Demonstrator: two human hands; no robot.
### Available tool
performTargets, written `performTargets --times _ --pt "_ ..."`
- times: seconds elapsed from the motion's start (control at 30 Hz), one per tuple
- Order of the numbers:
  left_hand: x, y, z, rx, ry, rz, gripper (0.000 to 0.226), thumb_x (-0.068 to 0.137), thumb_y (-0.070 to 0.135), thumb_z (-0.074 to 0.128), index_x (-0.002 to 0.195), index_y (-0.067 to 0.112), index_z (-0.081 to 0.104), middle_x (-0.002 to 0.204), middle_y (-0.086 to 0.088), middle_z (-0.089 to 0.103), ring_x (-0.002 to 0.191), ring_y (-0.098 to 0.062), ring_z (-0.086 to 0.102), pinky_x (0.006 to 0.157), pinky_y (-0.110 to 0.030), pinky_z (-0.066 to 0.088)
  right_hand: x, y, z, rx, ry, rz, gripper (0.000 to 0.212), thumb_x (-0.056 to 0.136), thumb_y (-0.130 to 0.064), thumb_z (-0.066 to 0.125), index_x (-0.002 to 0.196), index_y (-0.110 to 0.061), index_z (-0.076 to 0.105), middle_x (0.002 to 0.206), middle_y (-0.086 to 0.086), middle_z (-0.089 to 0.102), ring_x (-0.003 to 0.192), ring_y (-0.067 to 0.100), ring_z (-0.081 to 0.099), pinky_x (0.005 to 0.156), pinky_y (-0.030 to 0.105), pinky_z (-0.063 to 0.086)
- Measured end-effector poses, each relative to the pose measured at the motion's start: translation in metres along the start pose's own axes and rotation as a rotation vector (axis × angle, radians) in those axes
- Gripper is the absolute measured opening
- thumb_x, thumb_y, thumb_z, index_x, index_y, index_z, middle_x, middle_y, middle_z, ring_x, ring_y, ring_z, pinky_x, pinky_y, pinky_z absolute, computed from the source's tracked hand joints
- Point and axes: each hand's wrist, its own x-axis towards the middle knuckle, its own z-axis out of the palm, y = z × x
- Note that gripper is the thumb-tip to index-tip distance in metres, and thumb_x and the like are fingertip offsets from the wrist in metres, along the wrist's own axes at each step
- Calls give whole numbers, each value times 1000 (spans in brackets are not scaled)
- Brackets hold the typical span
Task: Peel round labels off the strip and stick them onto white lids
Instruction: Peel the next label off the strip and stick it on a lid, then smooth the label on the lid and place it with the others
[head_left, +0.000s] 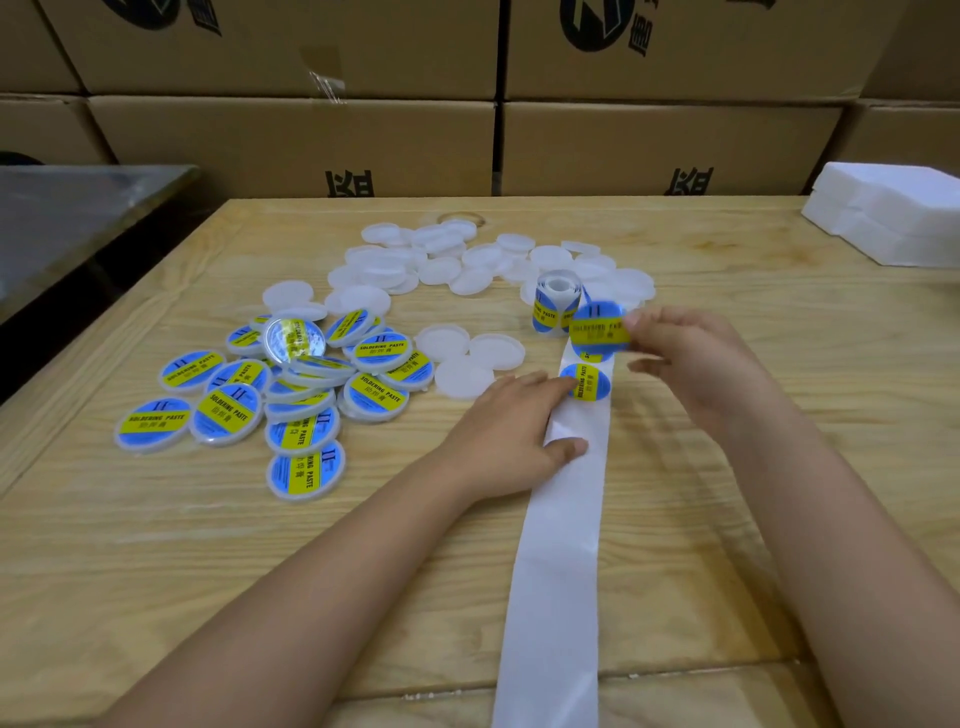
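The person's left hand (511, 431) lies flat on the long white backing strip (561, 545), fingers straight and thumb pressing it to the pale wooden surface (260, 545). The right hand (691, 358) pinches a round blue-and-yellow label (597, 330) by its edge, lifted above the strip just in front of the small label roll (553, 306). A second round label (586, 381) sits on the strip, touching the left index fingertip. Plain white round lids (441, 260) are heaped farther back; already labelled lids (291, 395) are piled to the left. Brown cardboard boxes (291, 145) stand stacked behind.
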Motion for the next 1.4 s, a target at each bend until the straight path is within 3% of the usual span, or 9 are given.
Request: performTargets --times 0.17,0.3,0.4,0.57,0.7,0.9,1.03,1.23,1.4 --pt "0 1 1 32 -22 60 47 95 35 46 138 16 42 140 -3 46 134 -20 32 109 -34 25 4 21 41 476 65 -19 11 90 -11 57 80 -14 61 72 1 55 59 8 49 49 18 39" --pt "-2 4 -1 -57 23 85 37 100 21 36 132 7 49 138 -6 49 132 -20 38 110 -31 26 9 32 56 501 100 35 14 90 -9 57 76 -13 58 61 0 46 53 10 42 49 18 37" --pt "-5 2 -4 83 300 19 29 91 13 42 110 5 63 113 -9 64 108 -28 56 97 -38 37 12 37 52 523 95 23 14 91 -6 55 77 -9 58 62 3 45 56 12 41 58 24 34" --pt "-2 -18 -8 404 286 -301 40 87 20 45 127 17 51 137 4 49 133 -19 32 114 -41 0 11 39 51 475 37 -43 16 89 -3 54 78 -13 59 70 1 49 64 11 45 62 24 35" --pt "0 -20 -10 322 378 -311 19 90 22 49 105 19 60 111 2 62 122 -17 45 111 -34 9 10 40 50 496 -22 -104 19 89 0 53 94 -16 60 78 0 56 66 13 45 62 25 35" --pt "-1 -14 -20 -104 494 -280 16 95 18 50 101 7 59 96 -8 67 93 -30 58 81 -40 42 5 45 54 111 -151 -306 68 85 9 55 126 -43 43 120 10 61 70 16 45 68 22 41" --pt "-3 -13 -20 -303 584 -238 11 96 15 47 98 8 55 84 2 59 82 -26 57 68 -31 40 5 50 61 -88 -151 -408 66 87 6 53 130 -43 39 96 -2 61 65 16 39 69 18 40" --pt "-3 -17 -21 -665 577 -337 14 99 18 43 91 22 54 86 2 61 51 -12 61 50 -33 54 6 49 61 -15 -159 -368 55 87 7 55 122 -34 47 68 -2 60 64 14 56 72 30 46" --pt "-2 -16 -26 -992 472 -402 16 97 4 43 99 11 58 87 -7 63 71 -18 64 53 -25 56 7 50 59 136 -120 -313 54 88 7 55 131 -24 41 60 -5 62 53 12 56 59 23 48"
